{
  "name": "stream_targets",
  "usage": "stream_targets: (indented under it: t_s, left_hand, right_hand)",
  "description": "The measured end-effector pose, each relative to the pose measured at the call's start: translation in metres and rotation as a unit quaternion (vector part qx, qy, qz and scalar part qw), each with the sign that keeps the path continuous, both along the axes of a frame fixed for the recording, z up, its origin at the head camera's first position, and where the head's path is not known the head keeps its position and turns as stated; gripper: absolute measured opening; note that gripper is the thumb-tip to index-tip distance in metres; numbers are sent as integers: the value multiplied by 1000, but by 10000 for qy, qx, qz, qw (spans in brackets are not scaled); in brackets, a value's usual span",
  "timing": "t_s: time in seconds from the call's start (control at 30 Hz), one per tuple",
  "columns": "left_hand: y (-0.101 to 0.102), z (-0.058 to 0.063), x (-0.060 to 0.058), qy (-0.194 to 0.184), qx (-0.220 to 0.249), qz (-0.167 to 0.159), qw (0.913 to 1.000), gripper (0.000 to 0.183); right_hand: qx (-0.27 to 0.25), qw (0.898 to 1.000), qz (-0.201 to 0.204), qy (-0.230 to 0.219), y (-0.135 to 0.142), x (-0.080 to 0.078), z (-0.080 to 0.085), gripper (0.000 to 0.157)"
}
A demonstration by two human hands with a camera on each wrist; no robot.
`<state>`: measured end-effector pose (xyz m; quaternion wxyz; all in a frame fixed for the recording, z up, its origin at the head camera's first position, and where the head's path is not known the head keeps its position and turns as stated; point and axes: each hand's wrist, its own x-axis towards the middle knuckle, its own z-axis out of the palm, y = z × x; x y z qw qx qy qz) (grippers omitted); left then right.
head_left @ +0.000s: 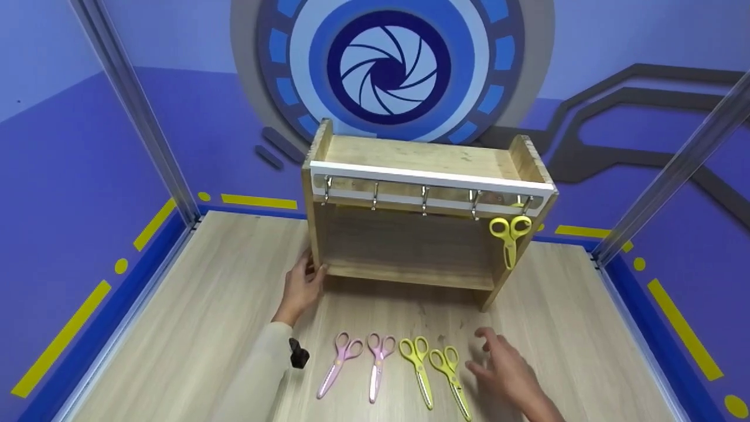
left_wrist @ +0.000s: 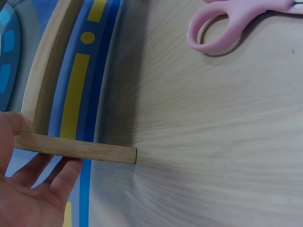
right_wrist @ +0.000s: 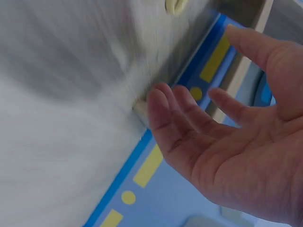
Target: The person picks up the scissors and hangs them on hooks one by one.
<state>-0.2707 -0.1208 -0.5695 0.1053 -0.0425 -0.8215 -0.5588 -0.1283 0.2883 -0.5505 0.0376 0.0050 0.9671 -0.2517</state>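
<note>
A small wooden shelf stands on the table, with a white hook rail along its upper front. My left hand grips the lower left side panel, thumb on one face and fingers on the other. One pair of yellow scissors hangs at the rail's right end. Flat in front of the shelf lie two pairs of pink scissors and two pairs of yellow scissors. My right hand is held empty, fingers loosely bent, just right of the rightmost yellow pair.
Several metal hooks line the rail. Blue-purple panels enclose the wooden tabletop at the back and sides, with metal posts at the corners. A black device sits at my left sleeve.
</note>
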Motion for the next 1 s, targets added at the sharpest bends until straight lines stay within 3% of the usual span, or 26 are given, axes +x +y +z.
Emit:
stream_targets:
  t_s: [0.13,0.3,0.63,1.0]
  left_hand:
    - [0,0,0,12,11,-13,10000,57]
    - [0,0,0,-67,-20,-20,10000,57]
    - [-2,-1,-1,143,106,-66,9998,59]
    - [-1,-1,-1,200,126,-54,9997,56]
  right_hand:
    - [53,9981,11,-606,-11,8,-9,45]
    - [82,9948,126,-1004,-18,14,-14,34]
    - [491,9910,225,-1224,-29,21,-21,37]
    - [347,9913,-99,-1270,-33,18,-24,22]
